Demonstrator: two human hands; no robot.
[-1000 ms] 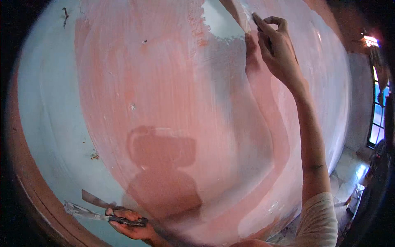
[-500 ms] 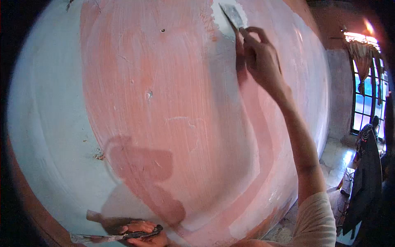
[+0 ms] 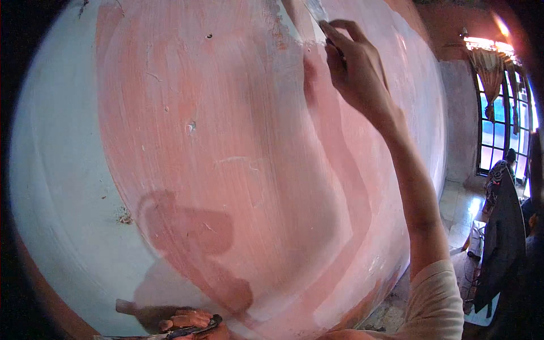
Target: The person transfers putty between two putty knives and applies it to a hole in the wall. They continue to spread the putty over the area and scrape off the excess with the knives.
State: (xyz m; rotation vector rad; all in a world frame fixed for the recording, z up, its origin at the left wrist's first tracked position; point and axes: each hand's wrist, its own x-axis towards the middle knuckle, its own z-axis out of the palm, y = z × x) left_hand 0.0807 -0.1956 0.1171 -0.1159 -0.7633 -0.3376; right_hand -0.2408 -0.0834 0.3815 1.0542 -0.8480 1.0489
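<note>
My right hand (image 3: 362,71) is raised at the top of the wall, its fingers wrapped round the handle of a putty knife (image 3: 315,9). That knife's blade lies by a white patch of filler and is partly cut off by the upper frame edge. Low in the view, my left hand (image 3: 192,321) grips a second tool with a dark handle (image 3: 213,324), which looks like another scraper. Its blade runs left along the bottom edge, mostly out of frame. Before both hands stands the wall (image 3: 226,136), streaked pink with a pale band at left.
Small holes and chips mark the wall, including a chipped spot (image 3: 191,126). Shadows of my head and arm fall across it. At far right are a barred window (image 3: 498,124) with a curtain (image 3: 488,73), a tiled floor (image 3: 456,204) and a dark draped shape (image 3: 501,255).
My right hand and its putty knife have shifted up and slightly left, with the blade now partly beyond the frame top. My left hand's tool sits lower. The view has shifted slightly.
</note>
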